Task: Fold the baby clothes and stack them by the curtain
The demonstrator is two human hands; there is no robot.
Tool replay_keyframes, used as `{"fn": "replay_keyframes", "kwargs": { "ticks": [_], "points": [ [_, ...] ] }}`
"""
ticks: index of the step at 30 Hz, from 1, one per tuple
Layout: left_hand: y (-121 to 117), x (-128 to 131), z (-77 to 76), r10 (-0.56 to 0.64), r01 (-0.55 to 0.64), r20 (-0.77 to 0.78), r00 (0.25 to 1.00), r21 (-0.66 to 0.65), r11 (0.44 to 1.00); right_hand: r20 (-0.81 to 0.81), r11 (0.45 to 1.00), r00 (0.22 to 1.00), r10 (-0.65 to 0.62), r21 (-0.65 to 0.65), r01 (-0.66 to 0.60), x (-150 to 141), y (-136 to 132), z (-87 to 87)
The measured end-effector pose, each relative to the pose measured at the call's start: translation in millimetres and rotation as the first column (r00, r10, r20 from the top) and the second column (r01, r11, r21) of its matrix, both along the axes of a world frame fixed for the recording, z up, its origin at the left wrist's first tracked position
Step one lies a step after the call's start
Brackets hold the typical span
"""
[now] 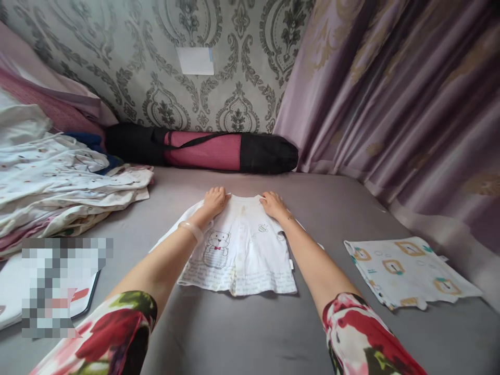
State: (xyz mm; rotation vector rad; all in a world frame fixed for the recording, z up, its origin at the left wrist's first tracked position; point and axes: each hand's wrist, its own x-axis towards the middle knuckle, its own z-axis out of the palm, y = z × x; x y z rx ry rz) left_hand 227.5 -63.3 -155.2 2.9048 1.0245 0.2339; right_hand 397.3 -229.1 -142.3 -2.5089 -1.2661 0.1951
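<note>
A small white baby shirt (242, 250) with a bear print lies flat on the grey bed sheet (250, 333), front side up. My left hand (214, 200) rests on its left shoulder at the far edge, fingers curled down onto the cloth. My right hand (273, 204) presses on the right shoulder, fingers bent over the collar edge. A pale bangle (191, 229) sits on my left wrist. Both arms stretch forward over the shirt.
A pile of white and patterned clothes (58, 182) lies at the left. A folded printed cloth (406, 271) lies at the right. A rolled pink mat in a black bag (203, 151) rests against the patterned wall. Purple curtains (410, 104) hang at the right.
</note>
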Motion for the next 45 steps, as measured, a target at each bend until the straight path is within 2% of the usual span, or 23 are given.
{"fn": "replay_keyframes", "kwargs": {
  "ticks": [3, 5, 8, 10, 12, 14, 17, 21, 24, 25, 26, 27, 29, 30, 31, 35, 37, 40, 42, 43, 45],
  "points": [
    [-11, 3, 12.0, 0.047, -0.046, -0.045, 0.998, 0.026, 0.999, -0.073, 0.999, 0.997, -0.022, 0.039, 0.025, 14, -27, 20.9],
    [-20, 7, 14.6, 0.013, -0.013, -0.005, 1.0, 0.014, 1.0, -0.103, 0.995, 0.992, -0.074, 0.058, 0.08, 24, -59, 30.3],
    [-39, 21, 8.7, -0.141, 0.147, 0.113, 0.984, -0.045, 0.988, -0.281, 0.977, 0.942, -0.181, 0.061, 0.205, 29, -116, 33.5],
    [-56, 35, 0.8, -0.282, 0.302, 0.197, 0.939, -0.081, 0.95, -0.399, 0.966, 0.888, -0.23, 0.019, 0.258, 25, -150, 31.1],
    [-75, 52, -7.9, -0.381, 0.417, 0.261, 0.887, -0.097, 0.904, -0.437, 0.97, 0.869, -0.233, -0.044, 0.239, 18, -175, 27.8],
    [-95, 67, -16.5, -0.433, 0.483, 0.309, 0.847, -0.104, 0.869, -0.424, 0.978, 0.881, -0.21, -0.095, 0.187, 10, -189, 24.5],
    [-119, 82, -29.5, -0.447, 0.522, 0.409, 0.796, -0.088, 0.849, -0.373, 0.983, 0.911, -0.174, -0.118, 0.14, 1, -195, 20.8],
    [-133, 85, -41.8, -0.415, 0.491, 0.481, 0.773, -0.039, 0.87, -0.279, 0.989, 0.95, -0.137, -0.098, 0.114, -7, -191, 28.9],
    [-135, 82, -41.3, -0.405, 0.473, 0.456, 0.793, -0.042, 0.88, 0.064, 0.985, 0.984, -0.167, 0.041, 0.165, -12, -192, 45.9],
    [-136, 81, -39.6, -0.399, 0.464, 0.439, 0.805, -0.048, 0.885, 0.172, 0.982, 0.967, -0.186, 0.064, 0.178, -13, -193, 51.4],
    [-137, 81, -37.5, -0.394, 0.454, 0.419, 0.818, -0.051, 0.89, 0.228, 0.981, 0.954, -0.192, 0.026, 0.191, -13, -196, 55.8],
    [-138, 80, -35.3, -0.39, 0.444, 0.396, 0.831, -0.051, 0.895, 0.23, 0.977, 0.955, -0.185, -0.066, 0.205, -12, -199, 58.8],
    [-140, 79, -31.4, -0.384, 0.426, 0.351, 0.854, -0.048, 0.904, 0.129, 0.932, 0.978, -0.164, -0.305, 0.197, -5, -207, 60.2],
    [-142, 79, -30.0, -0.382, 0.42, 0.331, 0.863, -0.046, 0.907, 0.066, 0.905, 0.983, -0.17, -0.383, 0.183, 0, -211, 58.9],
    [-143, 78, -28.9, -0.381, 0.415, 0.316, 0.869, -0.045, 0.909, 0.024, 0.895, 0.982, -0.186, -0.408, 0.18, 6, -215, 56.8],
    [-144, 78, -27.2, -0.388, 0.418, 0.292, 0.874, -0.048, 0.907, 0.002, 0.922, 0.951, -0.308, -0.246, 0.299, 24, -222, 46.4],
    [-144, 78, -27.1, -0.386, 0.421, 0.302, 0.872, -0.061, 0.905, -0.031, 0.911, 0.938, -0.347, -0.249, 0.329, 26, -219, 43.2],
    [-142, 78, -26.9, -0.378, 0.424, 0.321, 0.868, -0.084, 0.902, -0.058, 0.89, 0.931, -0.36, -0.322, 0.324, 22, -210, 41.1],
    [-141, 78, -26.6, -0.38, 0.426, 0.317, 0.869, -0.089, 0.9, -0.054, 0.894, 0.93, -0.362, -0.301, 0.331, 21, -206, 39.6],
    [-141, 78, -26.4, -0.384, 0.428, 0.307, 0.871, -0.092, 0.899, -0.067, 0.908, 0.93, -0.362, -0.25, 0.336, 22, -205, 38.2],
    [-142, 78, -25.9, -0.384, 0.423, 0.273, 0.882, -0.102, 0.9, -0.146, 0.933, 0.921, -0.36, -0.056, 0.356, 27, -203, 33.7]
  ]
}}
